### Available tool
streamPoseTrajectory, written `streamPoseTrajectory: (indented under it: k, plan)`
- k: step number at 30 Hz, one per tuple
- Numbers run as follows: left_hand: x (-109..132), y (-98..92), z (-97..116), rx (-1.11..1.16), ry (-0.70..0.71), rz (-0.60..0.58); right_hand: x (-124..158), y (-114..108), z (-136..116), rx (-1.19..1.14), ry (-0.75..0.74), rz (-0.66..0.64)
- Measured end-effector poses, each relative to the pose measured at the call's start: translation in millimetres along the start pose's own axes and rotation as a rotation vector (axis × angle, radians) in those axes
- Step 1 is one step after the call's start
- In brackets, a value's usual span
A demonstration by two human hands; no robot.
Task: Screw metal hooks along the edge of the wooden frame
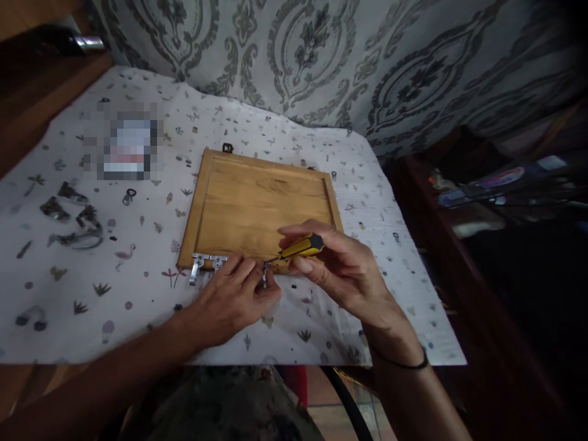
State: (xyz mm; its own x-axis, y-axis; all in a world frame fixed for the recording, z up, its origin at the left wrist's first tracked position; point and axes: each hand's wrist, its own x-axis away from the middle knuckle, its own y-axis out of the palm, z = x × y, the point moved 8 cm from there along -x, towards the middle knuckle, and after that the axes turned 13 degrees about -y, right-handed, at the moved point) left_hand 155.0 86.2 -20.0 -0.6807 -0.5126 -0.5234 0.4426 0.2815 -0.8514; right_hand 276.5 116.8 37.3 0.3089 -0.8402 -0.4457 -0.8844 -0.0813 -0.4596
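A framed wooden board point(261, 205) lies on the cloth-covered table. Silver metal hooks point(196, 269) sit in a row along its near edge. My left hand point(236, 291) rests over that edge, its fingers closed around another small metal hook point(265, 278), mostly covered by them. Between the thumb and fingers of my right hand point(351, 266) is a short yellow and black screwdriver point(301, 246). Its tip points left and down, close to my left fingertips at the hook; whether it sits in a screw is too small to tell.
Loose metal pieces point(76, 217) lie on the patterned tablecloth point(142, 294) at left. Behind them is a blurred-out rectangular object point(128, 150). Dark clips point(228, 147) show at the board's far edge. A patterned curtain point(312, 55) hangs behind the table.
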Motion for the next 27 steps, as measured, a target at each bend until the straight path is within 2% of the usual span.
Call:
streamPoseTrajectory:
  k: [2,3,6,8,11,14,17,20,23,27]
  plan:
    - [1,0.4,0,-0.009,0.004,0.003,1,1,1,-0.018,-0.019,-0.048]
    - [1,0.5,1,-0.014,0.006,0.005,2,-1,2,0.012,-0.031,-0.016]
    - [0,-0.5,1,-0.014,0.003,0.013,5,-14,6,0.173,-0.051,0.203]
    - [0,-0.6,1,-0.018,0.005,0.008,7,-17,7,0.227,-0.039,0.296]
    - [-1,-0.5,1,-0.03,0.012,0.002,8,-11,13,0.159,0.043,0.29]
    - [-1,-0.7,1,-0.026,0.013,0.007,11,-6,20,-0.039,0.132,0.269]
    - [-1,-1.2,1,-0.02,0.01,0.008,12,0,22,-0.216,0.147,0.208]
    - [-1,-1.0,2,-0.019,0.017,-0.004,10,5,21,-0.273,0.132,0.104]
    - [0,-1.4,2,-0.023,0.023,0.006,8,4,19,-0.176,0.092,0.102]
    - [2,1.7,2,-0.059,0.014,0.007,6,-4,13,0.101,-0.001,0.257]
